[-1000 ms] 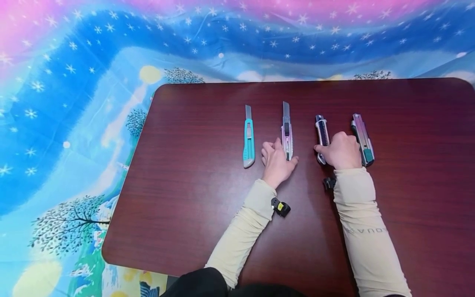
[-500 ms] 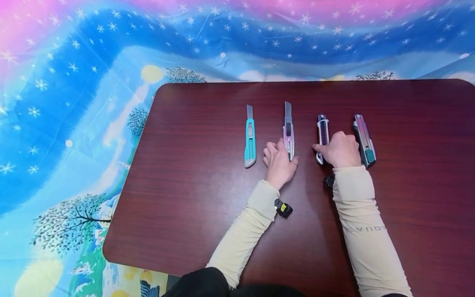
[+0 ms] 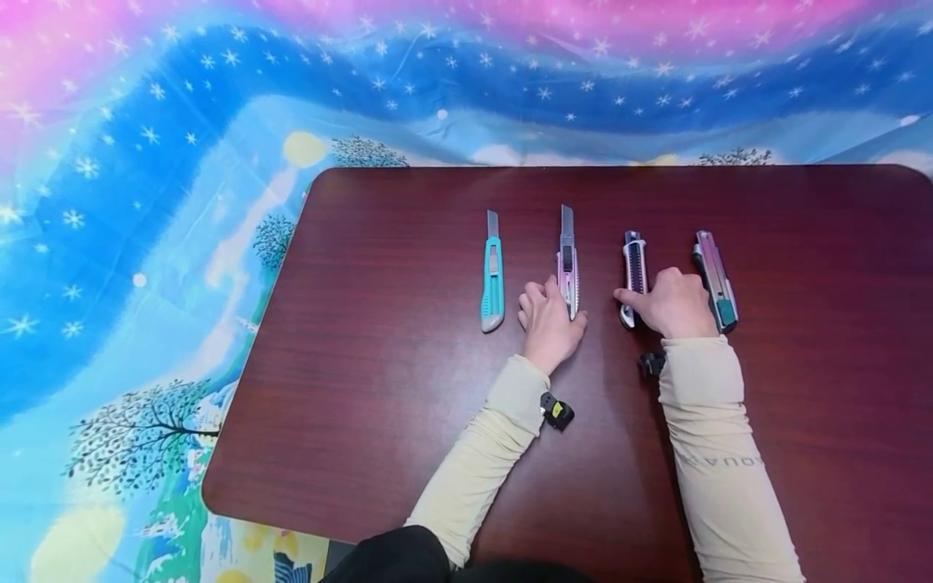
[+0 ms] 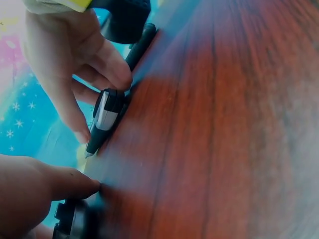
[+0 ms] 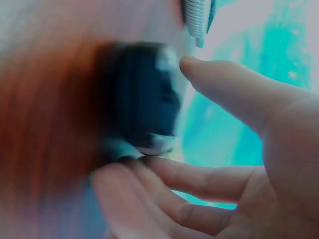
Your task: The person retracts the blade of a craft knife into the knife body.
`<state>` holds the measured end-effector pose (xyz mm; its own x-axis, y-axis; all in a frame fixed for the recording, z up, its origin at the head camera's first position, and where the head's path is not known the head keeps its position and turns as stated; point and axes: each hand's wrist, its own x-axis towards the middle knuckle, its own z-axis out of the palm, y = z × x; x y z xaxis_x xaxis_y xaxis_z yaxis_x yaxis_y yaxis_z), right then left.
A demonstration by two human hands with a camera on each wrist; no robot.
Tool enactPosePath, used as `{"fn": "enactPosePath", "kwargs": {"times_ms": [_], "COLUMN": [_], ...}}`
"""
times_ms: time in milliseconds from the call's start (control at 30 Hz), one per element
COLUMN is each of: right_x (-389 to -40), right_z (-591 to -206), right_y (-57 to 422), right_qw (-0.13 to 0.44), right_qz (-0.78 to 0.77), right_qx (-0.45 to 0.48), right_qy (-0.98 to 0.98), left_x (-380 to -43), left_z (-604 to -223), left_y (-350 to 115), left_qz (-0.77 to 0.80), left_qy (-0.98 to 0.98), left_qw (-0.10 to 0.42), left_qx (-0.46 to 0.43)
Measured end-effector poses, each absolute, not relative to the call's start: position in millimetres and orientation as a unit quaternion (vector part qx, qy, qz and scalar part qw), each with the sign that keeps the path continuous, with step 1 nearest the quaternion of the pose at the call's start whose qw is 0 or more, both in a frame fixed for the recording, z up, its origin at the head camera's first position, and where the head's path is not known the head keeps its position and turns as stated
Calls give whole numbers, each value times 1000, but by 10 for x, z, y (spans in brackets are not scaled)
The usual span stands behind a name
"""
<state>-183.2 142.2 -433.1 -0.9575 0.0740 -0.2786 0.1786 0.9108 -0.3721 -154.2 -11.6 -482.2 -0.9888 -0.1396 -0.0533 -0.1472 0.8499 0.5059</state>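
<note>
Four utility knives lie in a row, all pointing away. My left hand (image 3: 552,328) rests around the handle of the second, a metallic box cutter (image 3: 567,263) with its blade out; fingers lie left, thumb right. In the left wrist view its straight thumb (image 4: 75,183) looks apart from the dark handle. Around the third, a white-and-black box cutter (image 3: 635,263), my right hand (image 3: 674,306) is spread, thumb left and fingers right. The right wrist view shows a gap between thumb and blurred knife (image 5: 144,94); the fingers are near its other side.
A turquoise box cutter (image 3: 492,283) with its blade out lies left of the left hand. Right of the right hand is a metallic box cutter (image 3: 717,279) with a green end. The dark red table (image 3: 364,324) meets a patterned cloth (image 3: 189,162) behind and left.
The whole head view has shifted slightly. Both hands stay beside the same knives, and the knives keep their places on the table.
</note>
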Motion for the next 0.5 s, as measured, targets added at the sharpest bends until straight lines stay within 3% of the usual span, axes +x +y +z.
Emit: {"fn": "enactPosePath", "kwargs": {"times_ms": [500], "right_x": [-1600], "right_z": [-4196], "right_y": [1355], "right_qw": [-24], "right_qz": [-343], "right_qx": [16], "right_qy": [939], "left_x": [-1548], "left_z": [-4751], "left_y": [-135], "left_qz": [260], "left_qy": [964], "left_qw": [5], "left_qx": [-59]}}
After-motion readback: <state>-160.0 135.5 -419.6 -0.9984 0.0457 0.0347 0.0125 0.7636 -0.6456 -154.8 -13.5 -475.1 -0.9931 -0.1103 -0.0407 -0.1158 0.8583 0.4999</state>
